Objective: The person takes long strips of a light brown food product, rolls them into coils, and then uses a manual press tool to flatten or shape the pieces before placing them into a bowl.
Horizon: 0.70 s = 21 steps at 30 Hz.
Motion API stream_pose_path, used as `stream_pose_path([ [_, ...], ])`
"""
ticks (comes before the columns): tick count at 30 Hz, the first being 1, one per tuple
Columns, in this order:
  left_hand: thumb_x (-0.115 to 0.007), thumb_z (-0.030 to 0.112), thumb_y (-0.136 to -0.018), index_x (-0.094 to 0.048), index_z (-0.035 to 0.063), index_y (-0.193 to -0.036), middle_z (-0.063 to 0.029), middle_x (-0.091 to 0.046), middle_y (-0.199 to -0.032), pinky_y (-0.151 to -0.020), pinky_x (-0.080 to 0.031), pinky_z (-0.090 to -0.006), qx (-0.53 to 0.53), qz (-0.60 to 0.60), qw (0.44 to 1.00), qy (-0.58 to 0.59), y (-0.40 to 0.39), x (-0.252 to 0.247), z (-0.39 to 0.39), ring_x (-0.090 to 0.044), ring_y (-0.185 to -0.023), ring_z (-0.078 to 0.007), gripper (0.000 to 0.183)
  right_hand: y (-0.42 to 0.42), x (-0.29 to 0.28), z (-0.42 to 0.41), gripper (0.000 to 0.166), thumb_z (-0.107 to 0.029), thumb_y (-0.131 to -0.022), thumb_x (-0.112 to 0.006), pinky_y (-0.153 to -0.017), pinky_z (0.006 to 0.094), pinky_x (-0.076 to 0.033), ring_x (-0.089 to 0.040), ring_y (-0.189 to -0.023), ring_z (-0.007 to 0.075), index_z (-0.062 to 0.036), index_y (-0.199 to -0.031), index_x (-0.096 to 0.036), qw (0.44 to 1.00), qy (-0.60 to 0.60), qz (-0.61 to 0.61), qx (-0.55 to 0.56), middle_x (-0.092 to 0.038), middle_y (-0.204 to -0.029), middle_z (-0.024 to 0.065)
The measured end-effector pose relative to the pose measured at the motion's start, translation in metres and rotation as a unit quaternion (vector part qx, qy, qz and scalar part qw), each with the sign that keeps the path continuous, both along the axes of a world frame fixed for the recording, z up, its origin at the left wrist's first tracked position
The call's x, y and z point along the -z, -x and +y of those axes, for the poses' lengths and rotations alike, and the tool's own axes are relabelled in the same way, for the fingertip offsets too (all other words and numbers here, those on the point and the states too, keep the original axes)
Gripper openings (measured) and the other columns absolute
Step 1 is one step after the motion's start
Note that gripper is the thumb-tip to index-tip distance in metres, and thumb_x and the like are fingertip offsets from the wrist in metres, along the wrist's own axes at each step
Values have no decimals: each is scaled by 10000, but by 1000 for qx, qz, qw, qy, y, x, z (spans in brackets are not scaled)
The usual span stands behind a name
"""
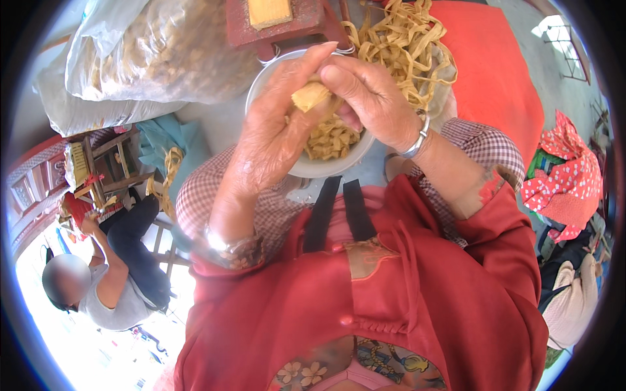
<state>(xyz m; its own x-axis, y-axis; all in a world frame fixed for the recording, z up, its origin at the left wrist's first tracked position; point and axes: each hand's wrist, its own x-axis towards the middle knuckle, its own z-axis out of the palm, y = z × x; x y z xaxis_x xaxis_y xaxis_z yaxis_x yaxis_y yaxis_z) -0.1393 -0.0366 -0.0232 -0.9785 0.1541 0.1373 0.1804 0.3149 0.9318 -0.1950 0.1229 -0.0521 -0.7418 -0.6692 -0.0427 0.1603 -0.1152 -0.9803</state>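
Observation:
My left hand [271,127] and my right hand [379,95] meet over a white bowl [359,159]. Between them they hold a small folded yellow bundle [311,96], apparently of flat strip; one end of it shows past my right thumb. Some of the fingers are hidden behind the palms. In the bowl beneath lie many short, folded yellowish pieces [332,139]. Just beyond my right hand, a heap of long, flat, tan strips [396,36] lies loosely tangled. A silver bangle [417,139] circles my right wrist.
A red wooden stool [313,24] bearing a yellow block [270,12] stands beyond the bowl. Large clear plastic bags [161,54] of tan pieces fill the far left. Red sheeting [489,63] lies right. Another person [117,293] sits at the left near a wooden frame [115,159].

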Motion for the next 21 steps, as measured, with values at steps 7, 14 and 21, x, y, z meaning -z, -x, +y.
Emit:
stream_pose_path([
  [7,-514,210,-956,-526,-35,-1218,-87,-591,-1005,-834,-460,-273,-68,-114,985,-108,2,3,7,-561,-923,-159,360,-3,-3,-4,296,-295,-971,-459,-534,185,-411,-501,-653,39,-27,-1040,-563,1000,-12,23,18,-574,-828,5],
  [14,-366,423,-978,-542,-44,-1169,-125,-619,-978,-760,-519,-325,-19,-247,893,-374,-1,-8,0,-612,-863,-194,534,-7,9,-10,359,-302,-984,-414,-668,210,-482,-584,-869,98,7,-1165,-436,993,58,48,87,-589,-1058,54],
  [21,-342,405,-990,-513,-68,-1151,-132,-528,-1025,-777,-538,-392,50,-230,762,-604,6,5,-29,-524,-766,-157,528,4,18,15,287,-316,-942,-497,-611,213,-412,-495,-662,69,-46,-998,-577,977,-90,116,158,-559,-794,9],
])
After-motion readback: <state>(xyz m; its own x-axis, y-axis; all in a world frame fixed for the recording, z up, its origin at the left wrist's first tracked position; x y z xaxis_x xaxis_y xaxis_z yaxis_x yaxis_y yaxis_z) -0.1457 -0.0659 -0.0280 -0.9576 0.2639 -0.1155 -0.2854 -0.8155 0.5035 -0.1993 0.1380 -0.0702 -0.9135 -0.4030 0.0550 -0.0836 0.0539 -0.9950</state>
